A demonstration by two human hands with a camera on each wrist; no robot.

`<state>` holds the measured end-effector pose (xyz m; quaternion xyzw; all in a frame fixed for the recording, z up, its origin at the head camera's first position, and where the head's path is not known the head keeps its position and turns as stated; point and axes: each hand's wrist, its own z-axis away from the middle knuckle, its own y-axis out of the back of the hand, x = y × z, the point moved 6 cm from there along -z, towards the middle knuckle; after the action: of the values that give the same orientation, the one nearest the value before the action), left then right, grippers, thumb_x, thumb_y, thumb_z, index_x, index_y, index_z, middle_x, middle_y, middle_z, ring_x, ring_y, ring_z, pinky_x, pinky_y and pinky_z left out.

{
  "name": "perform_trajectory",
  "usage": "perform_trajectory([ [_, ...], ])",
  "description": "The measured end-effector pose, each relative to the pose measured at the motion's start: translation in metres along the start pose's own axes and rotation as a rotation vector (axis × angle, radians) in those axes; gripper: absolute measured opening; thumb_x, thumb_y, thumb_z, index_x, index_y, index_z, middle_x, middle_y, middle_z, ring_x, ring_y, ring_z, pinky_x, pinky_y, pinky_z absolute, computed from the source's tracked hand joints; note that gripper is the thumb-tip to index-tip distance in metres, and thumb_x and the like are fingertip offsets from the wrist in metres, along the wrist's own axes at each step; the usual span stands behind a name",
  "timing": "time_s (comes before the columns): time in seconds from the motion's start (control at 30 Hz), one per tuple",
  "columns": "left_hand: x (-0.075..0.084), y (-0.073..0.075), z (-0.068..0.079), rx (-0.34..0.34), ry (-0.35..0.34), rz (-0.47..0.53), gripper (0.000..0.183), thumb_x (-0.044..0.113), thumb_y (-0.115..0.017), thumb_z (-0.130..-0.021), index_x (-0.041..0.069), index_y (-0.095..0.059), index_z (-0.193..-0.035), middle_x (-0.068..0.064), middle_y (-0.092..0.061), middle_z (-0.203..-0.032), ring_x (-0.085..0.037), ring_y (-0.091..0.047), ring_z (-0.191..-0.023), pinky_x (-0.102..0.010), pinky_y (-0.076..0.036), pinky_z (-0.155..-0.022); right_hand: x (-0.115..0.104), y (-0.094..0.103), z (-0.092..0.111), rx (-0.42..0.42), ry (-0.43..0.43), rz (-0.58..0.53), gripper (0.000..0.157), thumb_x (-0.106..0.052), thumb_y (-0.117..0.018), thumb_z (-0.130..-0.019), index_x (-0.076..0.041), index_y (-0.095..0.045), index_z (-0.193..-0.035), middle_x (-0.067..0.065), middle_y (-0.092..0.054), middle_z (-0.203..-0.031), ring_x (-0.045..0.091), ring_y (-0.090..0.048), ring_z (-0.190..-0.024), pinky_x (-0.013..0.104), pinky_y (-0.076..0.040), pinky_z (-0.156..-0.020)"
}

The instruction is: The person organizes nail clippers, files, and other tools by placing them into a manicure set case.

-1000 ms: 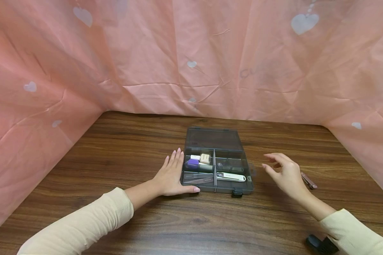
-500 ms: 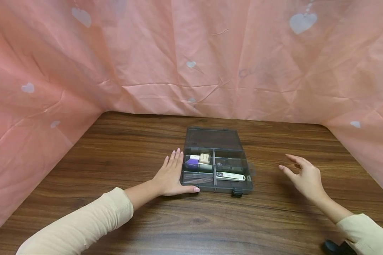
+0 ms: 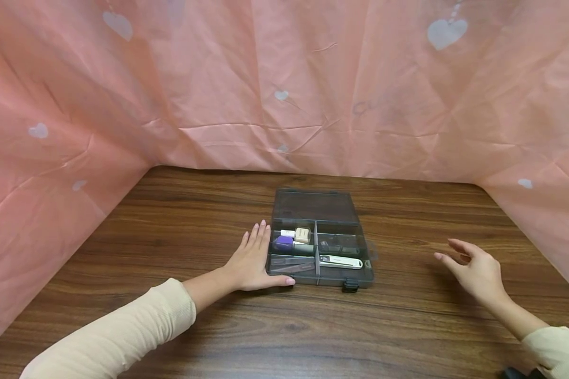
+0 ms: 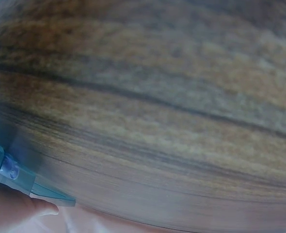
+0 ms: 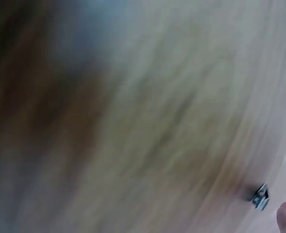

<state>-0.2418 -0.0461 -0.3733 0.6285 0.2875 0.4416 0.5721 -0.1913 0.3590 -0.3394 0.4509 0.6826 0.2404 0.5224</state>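
Observation:
A smoky see-through divided box (image 3: 332, 280) lies with its lid (image 3: 315, 206) laid back. My left hand (image 3: 247, 266) rests against its left side, fingers straight, thumb along the front edge. The back left compartment holds a beige nail polish bottle (image 3: 302, 235) and a purple-topped bottle (image 3: 283, 242). In front of these lie flat grey strips (image 3: 291, 265). At front right is a white nail clipper (image 3: 341, 262), and dark pieces (image 3: 339, 246) lie behind it. My right hand (image 3: 476, 271) hovers right of the box, fingers loosely bent, holding nothing.
The dark wooden table (image 3: 208, 210) is enclosed at the back and sides by pink cloth (image 3: 227, 105) with heart prints. A small dark and silver object (image 5: 260, 196) appears near the fingers in the right wrist view. Something black (image 3: 517, 373) shows beside the right sleeve.
My right hand has moved right and toward me, away from the box. The small pinkish clipper-like item seen beside it earlier is hidden in the head view now. My left hand stays at the box.

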Motion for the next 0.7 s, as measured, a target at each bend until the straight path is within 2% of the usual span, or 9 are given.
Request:
perform_trajectory([
  [0.07, 0.0, 0.0, 0.0, -0.003, 0.003, 0.0, 0.124, 0.081, -0.048, -0.069, -0.001, 0.0, -0.147, -0.019, 0.004, -0.155, -0.031, 0.002, -0.144, -0.046, -0.005, -0.118, 0.004, -0.001, 0.002, -0.022, -0.006, 0.016, 0.05, -0.024, -0.067, -0.085, 0.013, -0.054, -0.117, 0.035, -0.057, -0.111, 0.051, -0.057, -0.095, 0.034, -0.049, -0.061],
  [0.13, 0.0, 0.0, 0.0, -0.004, 0.003, 0.001, 0.123, 0.081, -0.049, -0.069, -0.001, 0.0, -0.147, -0.02, 0.004, -0.155, -0.031, 0.002, -0.144, -0.046, -0.005, -0.118, 0.008, -0.002, 0.004, -0.031, -0.006, 0.029, 0.051, -0.023, -0.067, -0.085, 0.015, -0.053, -0.116, 0.036, -0.058, -0.109, 0.051, -0.057, -0.096, 0.047, -0.047, -0.07],
  [0.23, 0.001, 0.0, 0.0, -0.002, 0.001, 0.007, 0.123, 0.081, -0.049, -0.069, -0.001, -0.001, -0.147, -0.02, 0.003, -0.155, -0.032, 0.002, -0.144, -0.046, -0.005, -0.118, 0.013, -0.003, 0.006, -0.043, -0.006, 0.044, 0.053, -0.023, -0.067, -0.085, 0.018, -0.051, -0.115, 0.038, -0.057, -0.108, 0.053, -0.054, -0.098, 0.056, -0.04, -0.076],
  [0.5, 0.002, -0.001, -0.002, -0.015, 0.004, -0.011, 0.124, 0.083, -0.047, -0.068, -0.001, -0.001, -0.148, -0.019, 0.004, -0.155, -0.03, 0.003, -0.144, -0.045, -0.005, -0.118, 0.028, 0.007, 0.007, -0.085, -0.024, 0.118, 0.052, -0.023, -0.064, -0.086, 0.019, -0.05, -0.113, 0.04, -0.054, -0.108, 0.052, -0.059, -0.089, 0.056, -0.041, -0.07],
  [0.7, 0.0, 0.001, -0.001, -0.015, 0.011, -0.012, 0.124, 0.083, -0.047, -0.069, -0.001, -0.001, -0.148, -0.019, 0.004, -0.155, -0.03, 0.002, -0.144, -0.045, -0.005, -0.118, 0.03, 0.003, 0.006, -0.133, -0.042, 0.14, 0.053, -0.026, -0.064, -0.086, 0.02, -0.053, -0.11, 0.038, -0.058, -0.104, 0.053, -0.056, -0.094, 0.052, -0.039, -0.071],
])
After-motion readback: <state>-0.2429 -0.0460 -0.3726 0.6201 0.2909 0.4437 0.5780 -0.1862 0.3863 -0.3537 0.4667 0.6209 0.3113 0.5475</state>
